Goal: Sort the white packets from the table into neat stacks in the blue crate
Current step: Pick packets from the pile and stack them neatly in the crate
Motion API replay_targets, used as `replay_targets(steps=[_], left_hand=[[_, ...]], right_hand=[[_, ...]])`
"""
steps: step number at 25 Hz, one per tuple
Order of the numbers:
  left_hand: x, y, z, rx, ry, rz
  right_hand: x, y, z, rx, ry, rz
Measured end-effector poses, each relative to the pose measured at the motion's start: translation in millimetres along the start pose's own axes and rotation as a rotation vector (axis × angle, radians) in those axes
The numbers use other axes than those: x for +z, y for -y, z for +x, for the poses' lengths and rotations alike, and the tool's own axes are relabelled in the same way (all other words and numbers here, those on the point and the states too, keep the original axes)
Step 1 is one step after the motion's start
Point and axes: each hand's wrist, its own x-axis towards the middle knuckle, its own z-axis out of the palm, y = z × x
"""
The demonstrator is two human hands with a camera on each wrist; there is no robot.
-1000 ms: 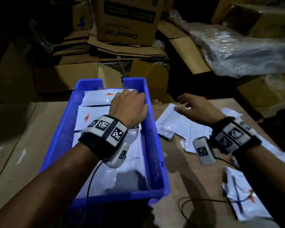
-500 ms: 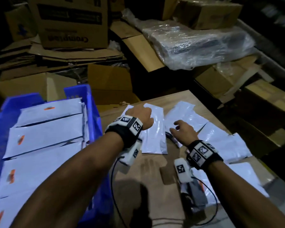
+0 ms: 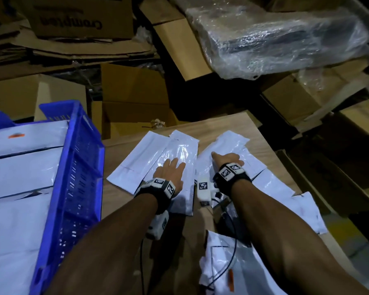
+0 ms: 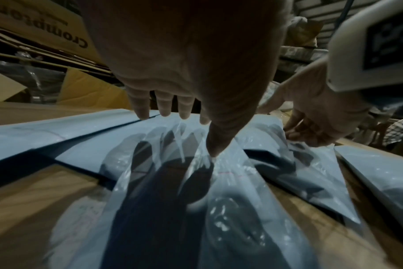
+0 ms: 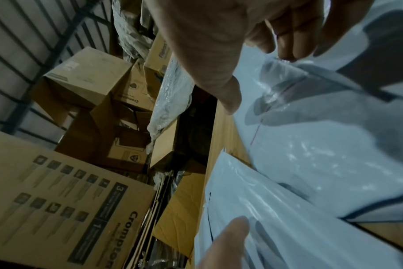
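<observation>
The blue crate stands well to the left of the left hand's fingers, holding rows of white packets laid flat and overlapping, some with a small orange mark. More white packets lie loose on the wooden table on both sides of the hands and nearer the body.

The left hand lies palm down with straight, spread fingers resting on a glossy packet; its thumb tip presses the film, and nothing is gripped. Another flat packet sits just left of those fingers, partly beneath the glossy one.

The right hand rests on a neighbouring packet, thumb stretched out toward the left hand, the other fingers bent down onto the plastic; whether they pinch it cannot be told.

Beyond the fingertips the table ends and stacked cardboard boxes rise, with flattened cartons, a printed Crompton box and a bundle wrapped in clear plastic film above the right hand. In the right wrist view a ribbed metal wall shows behind the boxes.
</observation>
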Motion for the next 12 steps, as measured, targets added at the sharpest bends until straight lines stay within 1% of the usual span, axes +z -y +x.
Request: replay_targets(steps=[3,6,8,10,12], left_hand=[[5,3,2,-0.004,0.025,0.034],[6,6,2,-0.003,0.059,0.021],[6,8,0,0.004,0.068,0.017],[3,7,-1,0.012,0.077,-0.004],[-4,4,-3,-0.002,0.073,-0.127]], right_hand=[[8,8,5,-0.030,0.011,-0.038],[13,8,0,-0.003,-0.070,-0.029],[13,5,-4,-0.031,-0.120,0.037],[12,1,-7,-0.092,-0.123,0.101],[7,-5,-11,-0.134,-0.108,0.170]])
